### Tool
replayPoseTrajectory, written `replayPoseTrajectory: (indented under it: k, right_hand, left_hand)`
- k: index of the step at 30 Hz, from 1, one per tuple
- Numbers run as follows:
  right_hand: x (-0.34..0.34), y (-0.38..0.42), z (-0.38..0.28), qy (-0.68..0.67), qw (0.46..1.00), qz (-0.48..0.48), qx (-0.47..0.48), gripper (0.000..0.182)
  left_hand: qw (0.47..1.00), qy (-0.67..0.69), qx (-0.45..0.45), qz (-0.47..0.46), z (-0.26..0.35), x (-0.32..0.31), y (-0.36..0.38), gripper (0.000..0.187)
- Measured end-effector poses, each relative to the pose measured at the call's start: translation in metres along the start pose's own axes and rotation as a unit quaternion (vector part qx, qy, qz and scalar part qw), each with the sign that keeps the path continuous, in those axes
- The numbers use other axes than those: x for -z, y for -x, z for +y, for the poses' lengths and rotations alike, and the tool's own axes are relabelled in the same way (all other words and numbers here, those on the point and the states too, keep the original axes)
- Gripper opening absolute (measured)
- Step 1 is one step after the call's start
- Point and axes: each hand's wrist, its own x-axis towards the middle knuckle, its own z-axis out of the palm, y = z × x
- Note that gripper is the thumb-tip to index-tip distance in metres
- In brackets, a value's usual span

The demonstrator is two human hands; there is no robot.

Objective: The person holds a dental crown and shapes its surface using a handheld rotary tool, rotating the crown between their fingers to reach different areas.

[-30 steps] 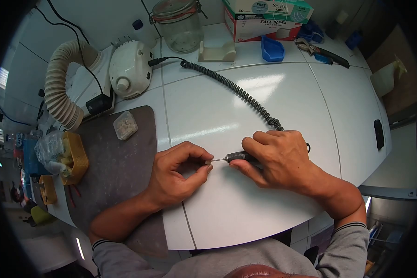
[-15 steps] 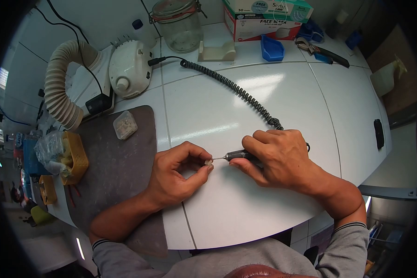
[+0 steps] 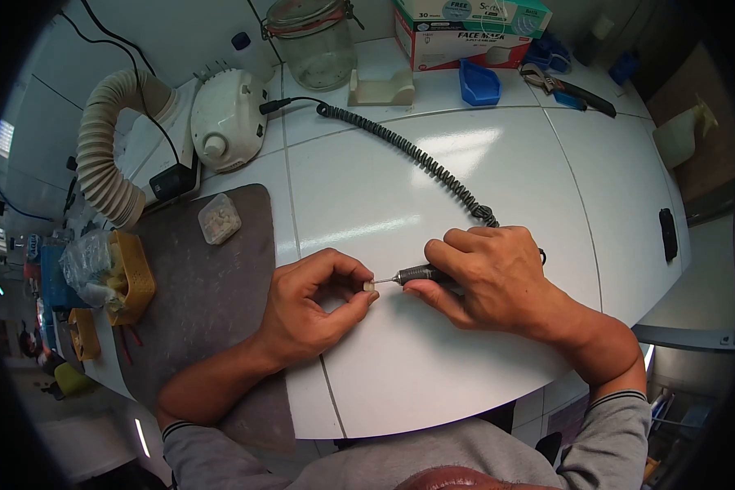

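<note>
Between the thumb and forefinger of my left hand (image 3: 314,300) is pinched a small off-white piece (image 3: 369,287), too small to name surely. My right hand (image 3: 494,282) is wrapped round a dark rotary handpiece (image 3: 420,274), which lies nearly level and points left. Its thin metal bit (image 3: 385,280) reaches to the pale piece and seems to touch it. From behind the right hand a coiled black cord (image 3: 416,155) runs up to a white control unit (image 3: 230,122). A clear box of small pale pieces (image 3: 220,220) sits on the grey mat (image 3: 196,302).
A ribbed hose (image 3: 102,155) curves at the back left. Yellow baskets (image 3: 139,278) stand left of the mat. Along the back are a glass jar (image 3: 314,53), a cream holder (image 3: 381,88), a blue tray (image 3: 479,84), mask boxes (image 3: 469,47) and pliers (image 3: 580,94).
The small pale piece has turned slightly between my left fingertips and shows a broader side. Both hands and the handpiece stay almost in the same place.
</note>
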Motion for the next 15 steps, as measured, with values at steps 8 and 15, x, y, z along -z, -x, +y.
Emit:
replayPoseTrajectory:
  k: [8, 15]
  right_hand:
    - [-0.0012, 0.0003, -0.0010, 0.000, 1.000, 0.006, 0.004, 0.047]
    - [-0.0025, 0.0009, -0.0008, -0.001, 1.000, 0.008, 0.005, 0.047]
  left_hand:
    - [1.000, -0.003, -0.001, -0.001, -0.0017, -0.0005, -0.0001, 0.020]
    - [1.000, -0.014, -0.012, 0.002, -0.0028, -0.0008, -0.0002, 0.019]
